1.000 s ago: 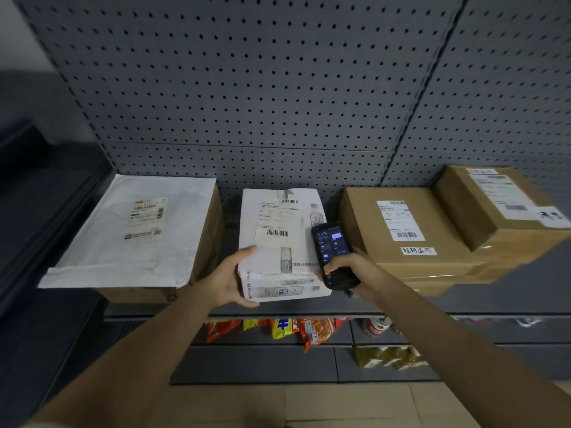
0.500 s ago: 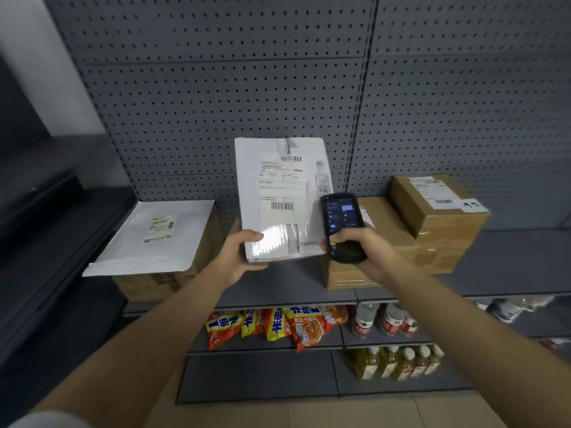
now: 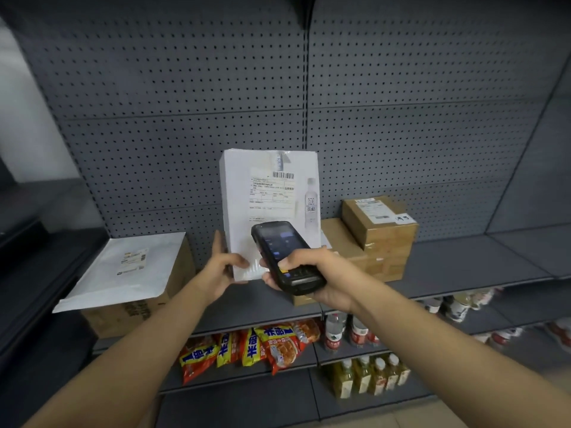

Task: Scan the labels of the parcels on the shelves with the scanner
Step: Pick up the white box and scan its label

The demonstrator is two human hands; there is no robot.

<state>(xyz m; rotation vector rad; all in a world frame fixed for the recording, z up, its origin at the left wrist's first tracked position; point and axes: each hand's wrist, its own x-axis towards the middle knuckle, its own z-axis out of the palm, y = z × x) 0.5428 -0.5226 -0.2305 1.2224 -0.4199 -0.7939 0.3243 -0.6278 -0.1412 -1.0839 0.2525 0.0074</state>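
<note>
Grey pegboard wall [image 3: 185, 88]; grey metal shelves [image 3: 463, 267]; pale tiled floor [image 3: 457, 415]; dim light

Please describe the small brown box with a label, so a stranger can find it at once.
Look at the grey shelf under the pegboard. On its right side, the small box sits on top of a wider brown box. Only this one is stacked.

Scanner [image 3: 287, 257] covers the lower label [image 3: 272, 196] on the white parcel [image 3: 238, 193]; label print too small to read. Lower brown box [image 3: 336, 242] mostly hidden behind right hand [image 3: 318, 273] and upper box [image 3: 380, 223].
</note>
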